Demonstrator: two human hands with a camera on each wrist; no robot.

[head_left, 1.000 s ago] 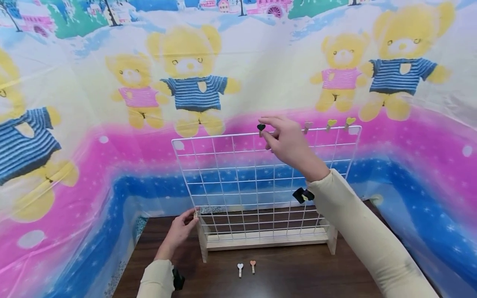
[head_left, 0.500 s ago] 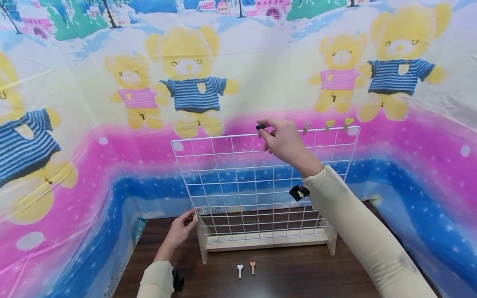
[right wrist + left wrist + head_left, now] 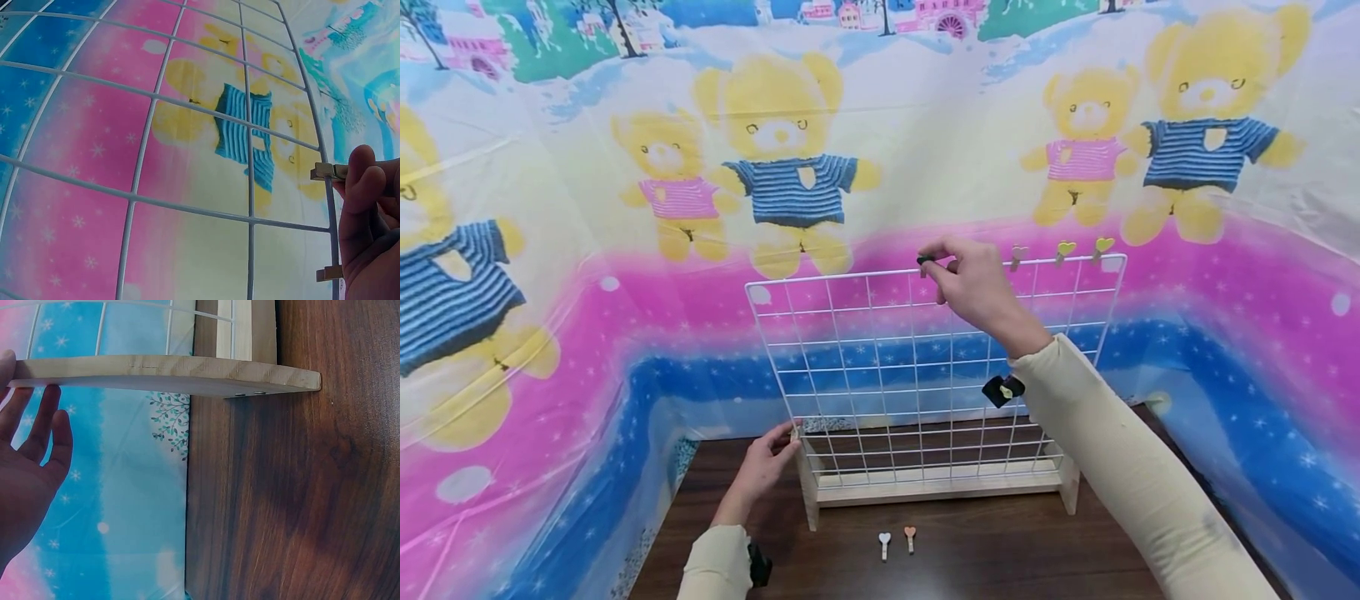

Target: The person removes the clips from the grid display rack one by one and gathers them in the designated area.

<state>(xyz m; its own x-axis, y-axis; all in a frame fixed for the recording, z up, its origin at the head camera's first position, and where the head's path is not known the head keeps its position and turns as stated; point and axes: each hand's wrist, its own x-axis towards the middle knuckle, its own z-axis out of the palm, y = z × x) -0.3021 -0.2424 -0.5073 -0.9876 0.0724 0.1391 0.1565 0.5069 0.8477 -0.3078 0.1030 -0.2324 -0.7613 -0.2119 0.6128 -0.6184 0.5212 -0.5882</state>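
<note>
My right hand [image 3: 976, 287] pinches a small wooden clothespin with a dark heart [image 3: 923, 260] at the top wire of a white wire grid [image 3: 914, 364]. In the right wrist view, that clothespin [image 3: 322, 171] sits across the edge wire; the thumb and fingers cover its heart end. My left hand [image 3: 762, 467] holds the grid stand's left wooden side piece [image 3: 808, 492] near its upper end. The left wrist view shows this side piece [image 3: 169, 372] between thumb and fingers. Two clothespins, one with a white heart [image 3: 884, 542] and one with an orange heart [image 3: 910, 535], lie on the table.
Along the top wire on the right stand a pale pink heart clothespin [image 3: 1018, 255] and two yellow heart clothespins [image 3: 1064, 250]. A wooden crossbar [image 3: 940, 483] joins the stand's sides on the dark wood table [image 3: 1000, 558]. Behind hangs a bear-printed cloth [image 3: 925, 150].
The dark heart has tipped from upright to nearly flat in my right fingers, which now cover more of it. My right hand has shifted slightly; my left hand keeps its place.
</note>
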